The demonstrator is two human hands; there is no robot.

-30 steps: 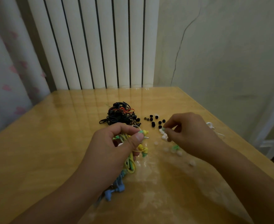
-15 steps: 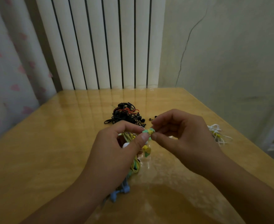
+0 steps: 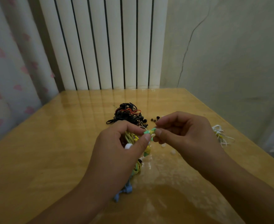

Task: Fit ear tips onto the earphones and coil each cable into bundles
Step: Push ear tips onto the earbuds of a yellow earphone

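My left hand (image 3: 121, 147) pinches a green-and-yellow earbud (image 3: 148, 132) between thumb and forefinger, above the table's middle. Yellow cable (image 3: 129, 137) bunches inside that hand and hangs below it. My right hand (image 3: 183, 136) meets the earbud from the right, its thumb and forefinger pinched on a small ear tip at the bud's end; the tip itself is mostly hidden. A tangle of black and orange earphones (image 3: 126, 114) lies just beyond my hands. Loose dark ear tips (image 3: 154, 119) lie beside it, and pale ear tips (image 3: 172, 152) sit under my right hand.
A coiled white earphone bundle (image 3: 221, 135) lies near the wooden table's right edge (image 3: 252, 139). A blue earphone plug (image 3: 123, 191) rests on the table under my left wrist. A white radiator (image 3: 104, 42) and a cracked wall stand behind the table.
My right hand picked up an ear tip from the table and brought it left to the earbud. Both hands rose slightly and now meet at the bud.
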